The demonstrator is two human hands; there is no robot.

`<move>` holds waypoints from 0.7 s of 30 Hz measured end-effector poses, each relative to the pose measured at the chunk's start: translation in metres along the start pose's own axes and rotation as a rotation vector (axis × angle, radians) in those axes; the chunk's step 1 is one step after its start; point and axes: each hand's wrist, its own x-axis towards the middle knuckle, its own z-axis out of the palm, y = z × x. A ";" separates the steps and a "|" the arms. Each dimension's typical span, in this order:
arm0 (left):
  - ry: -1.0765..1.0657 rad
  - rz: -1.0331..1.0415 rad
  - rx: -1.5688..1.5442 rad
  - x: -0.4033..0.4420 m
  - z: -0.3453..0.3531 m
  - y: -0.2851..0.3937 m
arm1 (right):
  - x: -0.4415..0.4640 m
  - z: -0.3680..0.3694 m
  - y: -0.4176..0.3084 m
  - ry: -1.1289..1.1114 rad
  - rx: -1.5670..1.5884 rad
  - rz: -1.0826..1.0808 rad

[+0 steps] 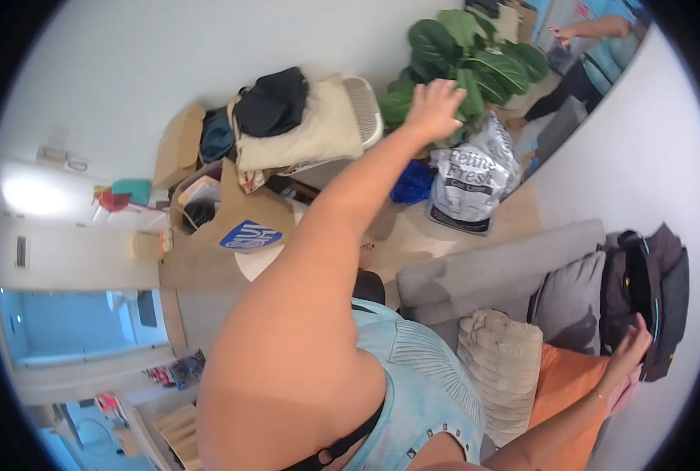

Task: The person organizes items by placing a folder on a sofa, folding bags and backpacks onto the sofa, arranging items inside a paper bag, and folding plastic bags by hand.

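Observation:
My left hand reaches out with its fingers spread, in front of the large green leaves of a potted plant. It looks empty; whether the fingertips touch a leaf I cannot tell. Just below it stands a silver Feline Fresh cat litter bag, beside a blue plastic bag. My right hand is at the lower right, fingers extended, close to a dark fabric item that looks like a bag or jacket. Nothing shows in that hand, and contact with the fabric is unclear.
A grey sofa bears a beige cushion and an orange cushion. Left of the plant are a laundry basket with a cream cloth, and a filled paper bag. At top right, a mirror-like surface shows a person.

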 end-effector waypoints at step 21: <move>0.157 -1.595 -0.126 -0.205 -0.066 -0.444 | 0.011 0.266 -0.630 -0.883 0.530 -0.608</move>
